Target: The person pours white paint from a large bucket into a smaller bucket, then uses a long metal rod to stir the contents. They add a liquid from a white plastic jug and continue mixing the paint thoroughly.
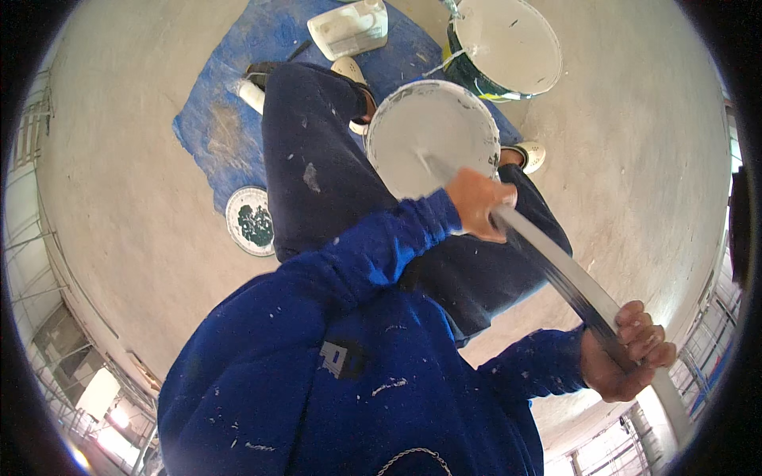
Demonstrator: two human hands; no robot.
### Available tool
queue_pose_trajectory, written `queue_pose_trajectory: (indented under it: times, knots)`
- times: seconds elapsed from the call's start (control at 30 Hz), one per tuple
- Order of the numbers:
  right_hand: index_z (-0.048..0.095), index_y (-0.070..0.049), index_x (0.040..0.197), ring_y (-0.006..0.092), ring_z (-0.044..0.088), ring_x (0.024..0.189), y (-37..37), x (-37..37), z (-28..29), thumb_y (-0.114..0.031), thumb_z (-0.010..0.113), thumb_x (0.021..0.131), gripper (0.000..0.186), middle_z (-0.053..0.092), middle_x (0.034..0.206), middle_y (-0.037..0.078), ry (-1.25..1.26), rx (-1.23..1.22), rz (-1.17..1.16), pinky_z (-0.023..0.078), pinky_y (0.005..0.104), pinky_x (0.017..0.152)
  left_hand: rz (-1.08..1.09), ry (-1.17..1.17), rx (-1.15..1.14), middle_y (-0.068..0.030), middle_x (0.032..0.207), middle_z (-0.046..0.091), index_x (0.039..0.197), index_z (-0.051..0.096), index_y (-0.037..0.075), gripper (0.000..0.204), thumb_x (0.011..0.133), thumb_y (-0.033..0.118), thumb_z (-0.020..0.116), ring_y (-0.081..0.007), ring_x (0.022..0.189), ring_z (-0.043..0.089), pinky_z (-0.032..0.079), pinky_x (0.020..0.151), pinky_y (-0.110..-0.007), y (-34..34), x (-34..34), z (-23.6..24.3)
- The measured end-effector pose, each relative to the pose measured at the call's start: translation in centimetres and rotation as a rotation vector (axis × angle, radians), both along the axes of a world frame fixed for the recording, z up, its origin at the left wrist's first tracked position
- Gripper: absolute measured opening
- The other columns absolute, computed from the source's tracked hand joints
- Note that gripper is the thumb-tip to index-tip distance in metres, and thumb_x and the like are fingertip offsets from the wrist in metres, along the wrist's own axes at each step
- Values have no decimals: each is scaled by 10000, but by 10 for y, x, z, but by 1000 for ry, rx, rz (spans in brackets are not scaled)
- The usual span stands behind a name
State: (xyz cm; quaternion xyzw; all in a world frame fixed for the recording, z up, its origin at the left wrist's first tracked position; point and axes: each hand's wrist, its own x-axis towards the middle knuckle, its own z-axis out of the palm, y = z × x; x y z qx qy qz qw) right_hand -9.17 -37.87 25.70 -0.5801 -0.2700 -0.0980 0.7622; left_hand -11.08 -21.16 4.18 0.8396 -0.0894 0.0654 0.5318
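Paint bucket (478, 101) between the person's legs (476, 270), stick (556, 258) dipping into it, second bucket (467, 71) beyond it to the right, plastic jug (349, 30) on the tarpaulin (226, 91) ahead, lid (235, 214) left of the left thigh (309, 159)

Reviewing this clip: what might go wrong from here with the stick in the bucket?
Splashing: the stick looks motion-blurred where it meets the white liquid, so drops might reach the trousers.

Tipping: the bucket stands between the legs; a hard sideways push could perhaps tilt it.

Slipping: the left grip and right grip are bare, so wet fingers might slide.
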Motion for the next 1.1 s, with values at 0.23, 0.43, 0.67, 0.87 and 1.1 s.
queue_pose_trajectory:
  times: [0.23, 0.43, 0.67, 0.87, 1.1]
  knots:
    - [350, -141, 696, 132, 388, 479, 10, 3, 3, -190, 521, 740, 183, 360, 512, -4, -94, -85, 105, 322, 329, 539, 33, -134, -74, -72, 652, 599, 750, 552, 116, 399, 488, 313, 780, -274, 603, 606, 468, 535, -355, -2, 14, 5]
    - [378, -134, 747, 147, 424, 512, 10, 1, 4, -222, 524, 754, 171, 372, 538, -4, -36, -119, -14, 361, 348, 554, -93, -44, -12, -75, 673, 613, 776, 570, 142, 414, 506, 376, 778, -293, 635, 613, 472, 580, -386, -3, 2, 2]
    - [361, -134, 727, 146, 452, 536, 17, 2, 6, -257, 555, 776, 235, 417, 579, 7, -95, -164, 150, 337, 324, 537, 76, 52, -24, -75, 657, 607, 711, 567, 99, 372, 510, 316, 792, -262, 619, 617, 480, 554, -362, 4, 4, 8]
    - [337, -131, 700, 142, 394, 506, 10, 9, 13, -218, 475, 814, 199, 372, 573, 13, -102, -83, 56, 315, 325, 564, 86, -275, -60, -78, 674, 609, 738, 569, 131, 347, 532, 319, 775, -259, 635, 616, 472, 554, -367, 2, 15, 15]
    - [336, -130, 701, 121, 387, 547, 17, 13, 20, -205, 516, 781, 210, 337, 552, -2, -19, -130, 39, 304, 345, 578, 0, -77, -18, -82, 690, 608, 739, 573, 130, 380, 508, 344, 786, -280, 649, 613, 472, 584, -380, 0, 10, 14]
